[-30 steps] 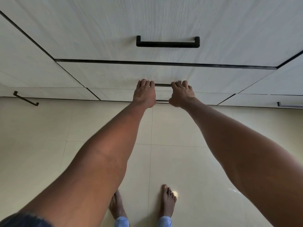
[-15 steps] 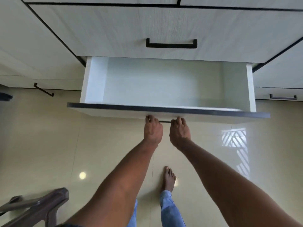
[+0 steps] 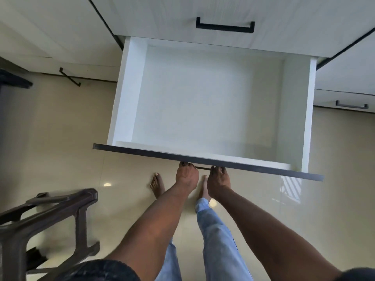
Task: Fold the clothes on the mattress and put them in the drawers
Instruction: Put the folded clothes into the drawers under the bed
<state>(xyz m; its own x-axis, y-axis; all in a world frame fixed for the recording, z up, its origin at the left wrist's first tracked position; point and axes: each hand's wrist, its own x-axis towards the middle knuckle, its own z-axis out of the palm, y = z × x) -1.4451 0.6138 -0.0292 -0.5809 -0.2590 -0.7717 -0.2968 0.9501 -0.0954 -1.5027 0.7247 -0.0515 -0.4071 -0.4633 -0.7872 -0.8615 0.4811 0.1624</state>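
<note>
Fingers of your left hand (image 3: 186,176) and right hand (image 3: 218,182) curl over the thin dark handle (image 3: 202,168) under the drawer (image 3: 203,106) front, gripping it side by side. You can read no brand, label or writing anywhere. Your drawer stands pulled far out from the pale cabinet (image 3: 162,19) (white walls, dark front edge), above the tiled floor (image 3: 60,149), with a brown plastic chair (image 3: 46,216) at your left.
</note>
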